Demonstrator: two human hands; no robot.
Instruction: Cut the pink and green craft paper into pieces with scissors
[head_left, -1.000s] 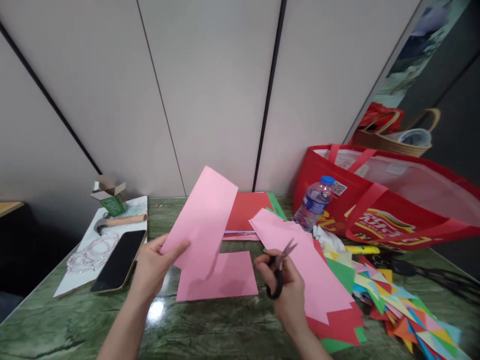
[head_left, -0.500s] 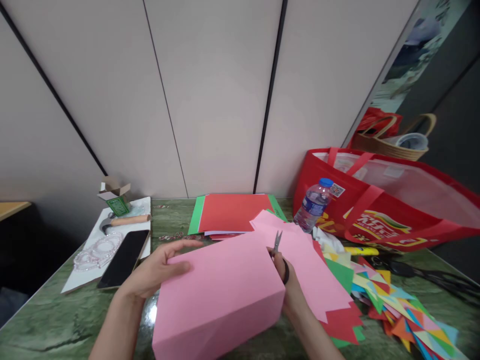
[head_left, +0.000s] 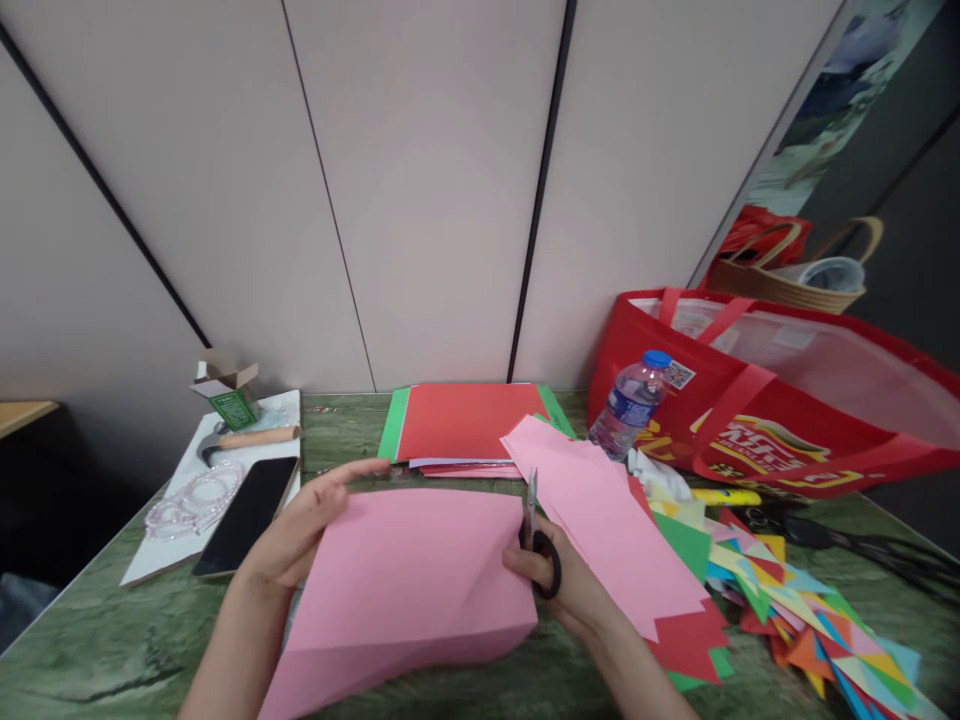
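Observation:
My left hand [head_left: 300, 530] grips the left edge of a large pink paper sheet [head_left: 409, 585], thumb on top and fingers under it. The sheet bows over the green marble table [head_left: 112, 640] in front of me. My right hand [head_left: 559, 585] holds small black-handled scissors [head_left: 538, 535], blades nearly upright at the sheet's right edge. Beyond the scissors lies another pink sheet [head_left: 600, 520] on red and green sheets.
A stack of red and green paper [head_left: 469, 420] lies at the back. A water bottle [head_left: 628, 405] and red tote bag [head_left: 787, 400] stand right. Coloured paper triangles [head_left: 795, 600] litter the right side. A phone [head_left: 247, 512], beads [head_left: 191, 495] and hammer [head_left: 240, 440] rest on a white board left.
The pink sheet, held up in my left hand a second ago, has come down flat between both hands. My right hand brought the scissors to its right edge.

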